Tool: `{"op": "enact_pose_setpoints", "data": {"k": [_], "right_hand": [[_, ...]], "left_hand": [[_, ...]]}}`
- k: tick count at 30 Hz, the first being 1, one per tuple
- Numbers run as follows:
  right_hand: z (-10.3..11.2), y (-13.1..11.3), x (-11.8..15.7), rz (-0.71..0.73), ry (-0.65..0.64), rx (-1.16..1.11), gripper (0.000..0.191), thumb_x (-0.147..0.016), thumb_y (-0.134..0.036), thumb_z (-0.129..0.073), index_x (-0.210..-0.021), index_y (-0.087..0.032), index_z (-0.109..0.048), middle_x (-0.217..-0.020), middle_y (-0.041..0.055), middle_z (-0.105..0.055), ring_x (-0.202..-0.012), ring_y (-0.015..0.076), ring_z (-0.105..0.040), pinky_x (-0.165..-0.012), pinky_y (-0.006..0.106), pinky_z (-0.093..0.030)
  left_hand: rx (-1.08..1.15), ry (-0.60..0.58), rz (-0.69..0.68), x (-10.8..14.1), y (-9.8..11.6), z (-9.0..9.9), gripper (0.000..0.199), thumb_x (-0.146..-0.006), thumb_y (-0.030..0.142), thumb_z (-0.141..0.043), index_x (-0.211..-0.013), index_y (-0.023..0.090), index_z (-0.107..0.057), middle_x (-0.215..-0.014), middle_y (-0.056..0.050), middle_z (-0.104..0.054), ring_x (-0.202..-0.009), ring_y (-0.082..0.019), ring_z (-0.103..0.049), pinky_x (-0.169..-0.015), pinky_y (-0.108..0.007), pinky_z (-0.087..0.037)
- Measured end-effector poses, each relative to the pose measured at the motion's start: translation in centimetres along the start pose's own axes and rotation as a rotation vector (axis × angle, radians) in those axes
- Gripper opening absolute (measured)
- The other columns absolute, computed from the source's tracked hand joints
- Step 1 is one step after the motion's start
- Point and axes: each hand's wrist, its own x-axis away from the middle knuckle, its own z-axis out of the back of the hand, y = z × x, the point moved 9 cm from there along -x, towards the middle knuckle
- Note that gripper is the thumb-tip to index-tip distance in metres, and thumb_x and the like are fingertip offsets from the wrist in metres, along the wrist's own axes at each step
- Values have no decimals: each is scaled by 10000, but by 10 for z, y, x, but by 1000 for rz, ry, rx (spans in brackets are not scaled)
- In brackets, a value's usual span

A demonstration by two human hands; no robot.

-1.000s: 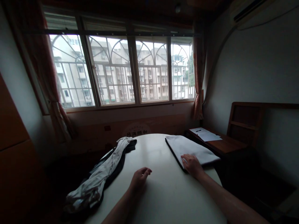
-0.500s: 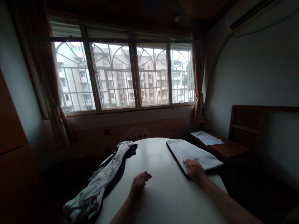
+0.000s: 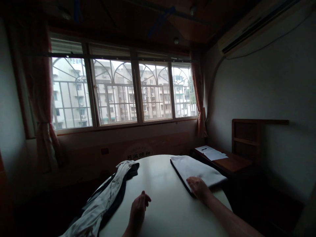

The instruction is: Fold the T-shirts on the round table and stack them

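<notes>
Grip of your left hand [image 3: 139, 209], at 8 o'clock over the tabletop [image 3: 153, 177]: fingers loosely curled, nothing visible inside. These fingers have just turned toward 12 o'clock, and your view has tilted upward; the left hand therefore remains clear of all fabric. Grip of your right hand [image 3: 198, 188], at 3 o'clock: laid on the near edge of the white cloth [image 3: 197, 168]; pinching cannot be confirmed. The white cloth lies flat at 2 o'clock, nearly smooth, above a dark layer [image 3: 181, 178]. At 10 o'clock, a crumpled pale cloth [image 3: 108, 196] overlies dark fabric [image 3: 133, 171].
</notes>
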Motion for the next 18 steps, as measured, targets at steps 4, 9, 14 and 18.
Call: {"op": "enact_pose_setpoints", "data": {"k": [4, 9, 14, 18], "right_hand": [[0, 1, 0, -40, -35, 12, 410, -1023, -381, -362, -1087, -188, -718, -1095, 101, -737, -1037, 247, -662, -968, 384, -443], [0, 2, 1, -72, -10, 8, 430, -1012, -410, -380, -1117, -170, -721, -1131, 128, -731, -1088, 272, -654, -1007, 414, -442], [4, -1, 4, -16, 42, -83, 402, -1008, -428, -410, -1062, -208, -741, -1119, 122, -735, -1089, 278, -661, -1014, 437, -463], [20, -11, 1, -29, 214, -240, 361, -973, -460, -484, -1019, -234, -761, -1101, 114, -744, -1120, 307, -654, -1108, 543, -384]], "left_hand": [[31, 7, 43, -4, -9, 2, 793, -757, 908, -303, -570, 196, -599, -508, 4, -445, -461, -144, -418, -454, -275, -352], [58, -31, 87, -9, -22, -2, 800, -733, 928, -297, -582, 200, -591, -512, 8, -442, -463, -148, -412, -465, -281, -349], [-111, 8, 115, -11, -35, 6, 772, -782, 882, -226, -539, 226, -552, -516, -6, -453, -541, -202, -513, -569, -326, -423], [-283, -48, 154, -9, -32, 2, 687, -892, 706, -181, -565, 232, -556, -555, -38, -548, -608, -234, -596, -628, -339, -455]]}}
